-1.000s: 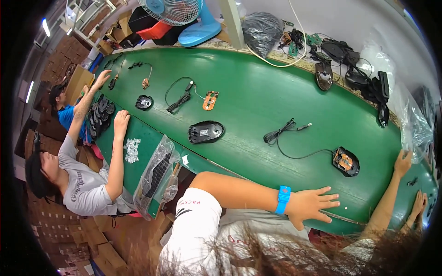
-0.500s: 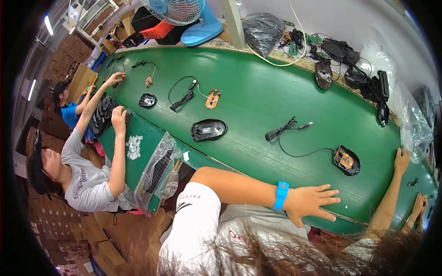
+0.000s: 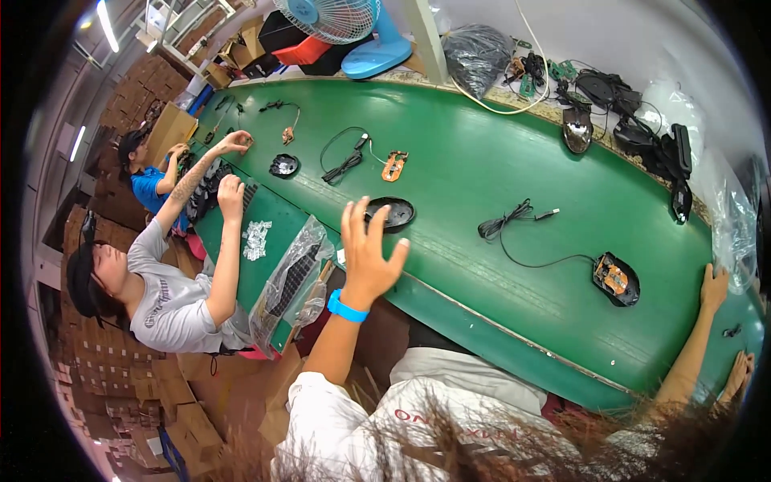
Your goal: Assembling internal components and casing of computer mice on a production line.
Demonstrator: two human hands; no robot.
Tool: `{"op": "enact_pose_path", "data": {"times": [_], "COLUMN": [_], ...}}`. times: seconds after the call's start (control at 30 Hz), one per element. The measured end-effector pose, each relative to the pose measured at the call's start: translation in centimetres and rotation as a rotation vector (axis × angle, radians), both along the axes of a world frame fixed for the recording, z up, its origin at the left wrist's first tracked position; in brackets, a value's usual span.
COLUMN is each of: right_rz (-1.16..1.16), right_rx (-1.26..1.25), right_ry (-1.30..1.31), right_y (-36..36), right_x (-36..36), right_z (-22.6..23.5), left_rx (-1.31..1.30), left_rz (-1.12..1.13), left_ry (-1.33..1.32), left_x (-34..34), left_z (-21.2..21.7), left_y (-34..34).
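My left hand, with a blue wristband, is raised at the front edge of the green work surface, its fingers spread and nothing in them. Its fingertips partly cover a black mouse shell; whether they touch it I cannot tell. My right hand rests with fingers extended at the far right, beside a clear plastic bag. Between my hands lies an open mouse base holding an orange circuit board, its black cable bundled to the left. Another orange board sits behind the shell, wired to a cable.
At left, a co-worker in grey reaches over the surface; another in blue sits beyond. A bagged keyboard and small clear pieces lie nearby. Along the back are a blue fan, a dark bag and several mice.
My left hand has swung left from the front edge and risen beside the mouse shell. My right hand stays at the far right. The whole view has shifted slightly.
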State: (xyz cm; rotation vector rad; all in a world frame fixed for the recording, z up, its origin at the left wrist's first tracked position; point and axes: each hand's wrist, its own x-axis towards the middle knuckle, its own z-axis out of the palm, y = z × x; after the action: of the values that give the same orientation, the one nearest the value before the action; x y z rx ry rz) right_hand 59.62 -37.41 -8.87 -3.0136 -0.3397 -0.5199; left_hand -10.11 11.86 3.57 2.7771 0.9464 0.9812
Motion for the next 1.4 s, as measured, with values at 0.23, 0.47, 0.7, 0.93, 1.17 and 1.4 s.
{"op": "enact_pose_path", "data": {"times": [0.23,0.47,0.7,0.93,1.17,1.4], "right_rz": [0.024,0.077,0.009,0.080,0.082,0.120], "right_rx": [0.020,0.013,-0.081,0.003,-0.008,0.014], "right_ry": [0.001,-0.064,0.049,-0.049,-0.148,-0.164], "right_y": [-0.7,-1.3,0.2,-1.5,-1.2,-1.6], "right_x": [0.8,1.3,-0.4,0.9,-0.7,0.0], "right_z": [-0.6,-0.2,0.6,-0.6,0.4,0.1], "left_rx": [-0.029,-0.038,-0.073,-0.134,-0.142,-0.162], "left_rz": [0.164,0.155,0.156,0.161,0.158,0.114], "left_ry": [0.083,0.108,0.038,-0.017,0.009,-0.046], "left_x": [-1.6,-1.1,-1.7,-1.8,-1.5,-1.2], "left_z": [-2.6,-2.9,-2.7,-3.4,-3.1,-2.0], "left_y": [1.8,1.5,1.3,2.1,1.8,1.8]}}
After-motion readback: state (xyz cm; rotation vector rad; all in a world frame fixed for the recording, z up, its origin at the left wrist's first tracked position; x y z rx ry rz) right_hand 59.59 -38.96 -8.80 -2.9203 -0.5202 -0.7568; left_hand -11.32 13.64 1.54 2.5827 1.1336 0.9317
